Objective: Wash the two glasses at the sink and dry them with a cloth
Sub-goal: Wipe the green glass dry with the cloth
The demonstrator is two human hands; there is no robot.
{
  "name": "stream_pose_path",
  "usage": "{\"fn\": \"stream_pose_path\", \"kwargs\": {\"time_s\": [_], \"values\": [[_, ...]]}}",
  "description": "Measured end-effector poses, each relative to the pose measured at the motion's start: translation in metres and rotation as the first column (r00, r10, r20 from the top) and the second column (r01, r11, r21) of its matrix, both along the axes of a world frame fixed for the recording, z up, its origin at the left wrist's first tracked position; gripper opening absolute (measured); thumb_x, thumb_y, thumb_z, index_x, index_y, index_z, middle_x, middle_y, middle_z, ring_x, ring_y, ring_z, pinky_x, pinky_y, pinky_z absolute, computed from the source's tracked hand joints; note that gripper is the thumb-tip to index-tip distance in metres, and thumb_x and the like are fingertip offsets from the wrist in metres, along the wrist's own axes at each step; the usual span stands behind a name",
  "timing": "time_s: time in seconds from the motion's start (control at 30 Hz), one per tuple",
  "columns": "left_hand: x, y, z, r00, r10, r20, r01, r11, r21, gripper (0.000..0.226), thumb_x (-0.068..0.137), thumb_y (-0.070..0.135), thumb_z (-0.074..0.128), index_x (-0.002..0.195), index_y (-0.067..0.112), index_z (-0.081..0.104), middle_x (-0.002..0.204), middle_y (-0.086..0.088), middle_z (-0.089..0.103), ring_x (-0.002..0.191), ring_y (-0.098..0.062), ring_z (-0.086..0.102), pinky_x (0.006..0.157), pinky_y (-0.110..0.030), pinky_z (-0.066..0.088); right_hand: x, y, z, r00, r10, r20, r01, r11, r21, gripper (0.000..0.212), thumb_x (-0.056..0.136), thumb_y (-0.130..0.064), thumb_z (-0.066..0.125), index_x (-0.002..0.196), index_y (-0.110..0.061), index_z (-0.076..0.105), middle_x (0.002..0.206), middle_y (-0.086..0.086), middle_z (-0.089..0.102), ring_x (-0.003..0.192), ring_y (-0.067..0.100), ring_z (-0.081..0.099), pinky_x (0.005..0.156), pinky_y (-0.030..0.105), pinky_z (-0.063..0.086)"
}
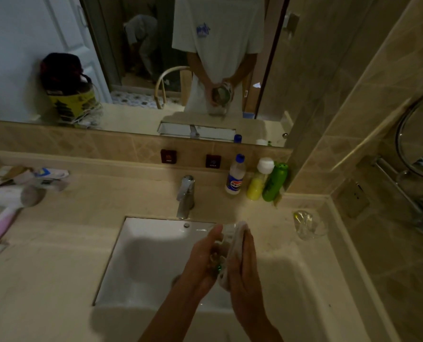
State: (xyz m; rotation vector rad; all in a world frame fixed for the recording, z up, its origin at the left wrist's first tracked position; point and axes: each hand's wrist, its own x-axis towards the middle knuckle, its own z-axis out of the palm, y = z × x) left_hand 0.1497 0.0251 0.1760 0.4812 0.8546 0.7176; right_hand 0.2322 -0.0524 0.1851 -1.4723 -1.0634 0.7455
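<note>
Over the right side of the white sink, my left hand grips a clear glass, mostly hidden between my hands. My right hand presses a pale cloth against the glass's right side, fingers lying along it. A second clear glass lies on its side on the counter to the right of the sink, apart from both hands.
A chrome tap stands behind the basin. Three bottles stand at the back right. A hairdryer and clutter lie on the left counter. A mirror covers the wall; a round mirror is mounted at right.
</note>
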Motion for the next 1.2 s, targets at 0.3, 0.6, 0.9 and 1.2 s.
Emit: {"fn": "stream_pose_path", "kwargs": {"time_s": [0.3,0.6,0.9,1.2], "values": [[-0.001,0.01,0.006,0.966,-0.187,0.179,0.175,0.981,0.079,0.053,0.088,0.054,0.069,0.118,0.01,0.073,0.114,-0.018,0.073,0.106,-0.031,0.071,0.088,-0.043,0.057,0.031,0.05,0.046,0.995,0.044,-0.088,-0.061,0.98,-0.192,0.044,0.097,-0.06,0.032,0.141,-0.054,0.035,0.143,-0.02,0.05,0.123,-0.004,0.051,0.103,0.03,0.044],[0.003,0.008,0.0,0.996,0.013,0.093,-0.011,1.0,-0.022,0.048,0.075,0.052,0.08,0.091,0.007,0.079,0.087,-0.014,0.072,0.082,-0.025,0.072,0.075,-0.038,0.06,-0.007,-0.001,0.005,0.909,0.006,0.418,-0.012,1.0,0.011,0.066,0.102,-0.015,0.042,0.155,-0.019,0.002,0.164,-0.005,-0.002,0.151,0.004,0.001,0.118,0.008,0.005],[0.0,-0.003,0.014,0.993,-0.121,0.016,0.117,0.984,0.131,0.072,0.088,0.064,0.054,0.136,0.01,0.059,0.13,-0.022,0.066,0.12,-0.038,0.064,0.098,-0.05,0.055,0.05,0.055,0.054,0.988,0.124,0.088,-0.108,0.98,-0.17,0.033,0.096,-0.052,0.028,0.107,-0.046,0.058,0.093,-0.025,0.071,0.084,-0.007,0.066,0.069,0.007,0.049],[-0.01,0.0,0.018,0.982,-0.177,0.068,0.175,0.984,0.024,0.07,0.089,0.074,0.052,0.136,0.023,0.063,0.137,-0.016,0.064,0.126,-0.035,0.062,0.093,-0.043,0.056,0.07,0.044,0.059,0.974,0.219,0.063,-0.208,0.967,-0.149,0.027,0.088,-0.059,0.057,0.09,-0.034,0.065,0.085,-0.006,0.071,0.081,0.006,0.068,0.068,0.027,0.054]]}}
